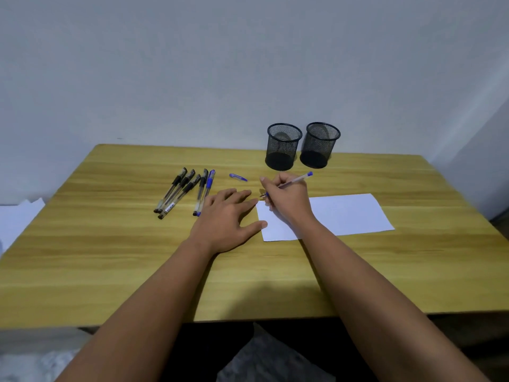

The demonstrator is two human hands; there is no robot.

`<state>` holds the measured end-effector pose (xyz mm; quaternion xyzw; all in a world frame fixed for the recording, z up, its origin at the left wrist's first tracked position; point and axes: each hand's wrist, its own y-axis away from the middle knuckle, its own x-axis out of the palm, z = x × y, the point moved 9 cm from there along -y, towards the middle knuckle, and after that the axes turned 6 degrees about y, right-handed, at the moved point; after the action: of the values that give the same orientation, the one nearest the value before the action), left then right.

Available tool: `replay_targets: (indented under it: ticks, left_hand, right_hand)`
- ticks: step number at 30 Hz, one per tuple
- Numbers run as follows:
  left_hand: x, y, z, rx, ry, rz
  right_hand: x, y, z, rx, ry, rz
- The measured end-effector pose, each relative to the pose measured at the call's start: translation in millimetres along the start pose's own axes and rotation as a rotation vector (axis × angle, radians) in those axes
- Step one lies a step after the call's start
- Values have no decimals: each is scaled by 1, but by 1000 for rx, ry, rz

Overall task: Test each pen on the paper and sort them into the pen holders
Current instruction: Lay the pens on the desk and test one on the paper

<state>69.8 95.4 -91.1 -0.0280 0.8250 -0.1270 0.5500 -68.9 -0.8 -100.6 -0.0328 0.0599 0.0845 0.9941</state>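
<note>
My right hand (286,197) grips an uncapped blue pen (296,180), its tip near the far left corner of the white paper (347,213). My left hand (228,216) lies flat on the table, fingers and thumb touching the paper's left edge. The pen's blue cap (238,177) lies loose beyond my hands. Several capped pens (181,191), mostly black with one blue (206,190), lie in a bunch to the left. Two black mesh pen holders (283,146) (319,144) stand side by side at the back; both look empty.
The wooden table (137,257) backs onto a pale wall. White sheets (16,219) lie off the table's left side. Dark space and a grey bundle show below the front edge.
</note>
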Motion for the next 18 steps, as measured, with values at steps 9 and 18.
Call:
replay_targets:
  ticks: [9, 18]
  left_hand:
    - [3, -1, 6, -32, 18, 12]
    - [4, -2, 5, -35, 5, 11]
  right_hand:
    - [1, 2, 2, 8, 78, 25]
    - [-7, 8, 2, 31, 107, -50]
